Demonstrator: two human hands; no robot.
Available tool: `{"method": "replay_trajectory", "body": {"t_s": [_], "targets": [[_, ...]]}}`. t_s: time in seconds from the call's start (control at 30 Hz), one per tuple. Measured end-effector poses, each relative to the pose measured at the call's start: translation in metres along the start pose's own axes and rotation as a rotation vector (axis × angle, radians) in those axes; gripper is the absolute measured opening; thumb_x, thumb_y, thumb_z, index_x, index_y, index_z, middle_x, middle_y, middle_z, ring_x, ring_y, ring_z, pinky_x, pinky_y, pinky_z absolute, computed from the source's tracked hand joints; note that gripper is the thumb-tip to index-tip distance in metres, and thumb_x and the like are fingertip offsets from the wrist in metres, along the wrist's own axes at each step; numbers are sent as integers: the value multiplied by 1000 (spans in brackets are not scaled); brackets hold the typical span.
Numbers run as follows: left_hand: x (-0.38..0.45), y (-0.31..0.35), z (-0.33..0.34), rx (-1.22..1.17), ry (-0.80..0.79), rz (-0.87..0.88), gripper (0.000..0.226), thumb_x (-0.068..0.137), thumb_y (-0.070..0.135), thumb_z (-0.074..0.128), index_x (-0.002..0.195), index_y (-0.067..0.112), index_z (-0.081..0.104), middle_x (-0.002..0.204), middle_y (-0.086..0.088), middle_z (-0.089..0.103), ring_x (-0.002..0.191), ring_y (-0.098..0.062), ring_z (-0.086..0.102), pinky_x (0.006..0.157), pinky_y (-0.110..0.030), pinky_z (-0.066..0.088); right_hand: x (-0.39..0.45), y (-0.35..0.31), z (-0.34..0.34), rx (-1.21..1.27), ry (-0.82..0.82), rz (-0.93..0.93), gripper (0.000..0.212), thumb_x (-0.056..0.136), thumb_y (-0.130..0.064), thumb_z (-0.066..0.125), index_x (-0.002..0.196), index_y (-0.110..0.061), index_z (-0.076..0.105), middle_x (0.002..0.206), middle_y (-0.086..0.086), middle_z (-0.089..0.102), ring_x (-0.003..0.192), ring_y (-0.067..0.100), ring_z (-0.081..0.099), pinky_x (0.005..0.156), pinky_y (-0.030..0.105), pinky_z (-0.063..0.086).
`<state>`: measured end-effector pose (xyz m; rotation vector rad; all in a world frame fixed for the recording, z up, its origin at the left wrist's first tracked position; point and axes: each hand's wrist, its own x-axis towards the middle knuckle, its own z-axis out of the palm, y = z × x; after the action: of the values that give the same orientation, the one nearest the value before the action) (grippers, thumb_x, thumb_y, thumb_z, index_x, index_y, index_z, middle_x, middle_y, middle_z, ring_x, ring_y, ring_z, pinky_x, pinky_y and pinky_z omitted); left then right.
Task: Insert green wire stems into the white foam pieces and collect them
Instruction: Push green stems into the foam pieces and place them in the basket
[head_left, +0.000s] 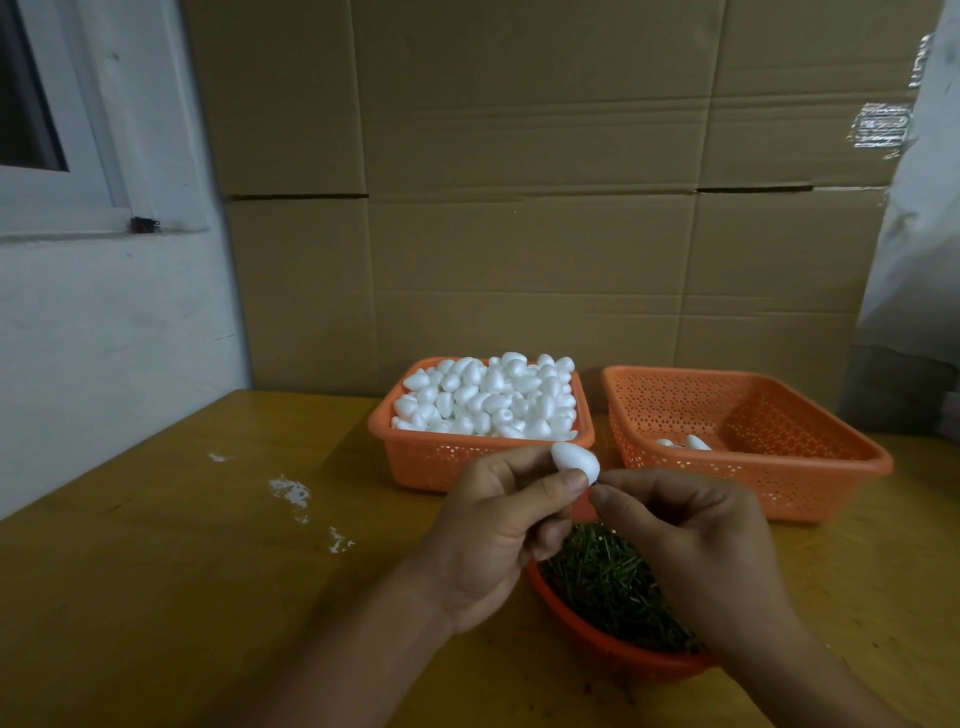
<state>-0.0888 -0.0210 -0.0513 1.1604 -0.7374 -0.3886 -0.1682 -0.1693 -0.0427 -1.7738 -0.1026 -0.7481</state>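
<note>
My left hand (498, 525) pinches a white foam piece (575, 460) above the bowl of green wire stems (608, 587) while my right hand (691, 540) (fingertips pressed together, any stem between them too small to see) touches its lower end.

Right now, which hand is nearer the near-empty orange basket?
Right. The right hand is just in front of the near-empty basket, overlapping its front wall in view. The left hand, holding the foam piece, sits in front of the full basket.
</note>
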Motion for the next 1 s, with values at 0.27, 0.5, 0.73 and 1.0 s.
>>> {"method": "replay_trajectory", "body": {"t_s": [0.27, 0.5, 0.73, 1.0], "targets": [[0, -5, 3, 289, 89, 210, 11, 93, 27, 67, 91, 21, 76, 59, 13, 51, 54, -1, 45, 52, -15, 38, -1, -1, 2, -19, 13, 15, 14, 81, -6, 78, 79, -20, 79, 73, -1, 77, 71, 16, 74, 68, 27, 59], [-2, -3, 5, 442, 59, 335, 18, 101, 17, 60, 88, 27, 68, 65, 24, 62, 63, 9, 57, 60, -7, 43, -3, -4, 4, 57, -33, 14, 4, 77, -22, 77, 76, -24, 80, 71, -2, 77, 66, 9, 74, 59, 16, 55], [-4, -5, 6, 589, 55, 352, 14, 99, 45, 55, 92, 37, 64, 79, 12, 64, 75, -5, 59, 65, -33, 50, -4, -4, 6, 121, -17, 33, 11, 68, -33, 74, 73, -25, 81, 67, -3, 76, 55, -1, 66, 52, 9, 46], [-3, -6, 7, 625, 67, 332, 19, 100, 45, 52, 92, 31, 62, 78, 6, 63, 72, -15, 59, 63, -45, 50, -3, -2, 8, 132, -16, 58, 7, 73, -25, 76, 76, -21, 81, 65, -2, 75, 54, 0, 65, 52, 9, 45]]}}
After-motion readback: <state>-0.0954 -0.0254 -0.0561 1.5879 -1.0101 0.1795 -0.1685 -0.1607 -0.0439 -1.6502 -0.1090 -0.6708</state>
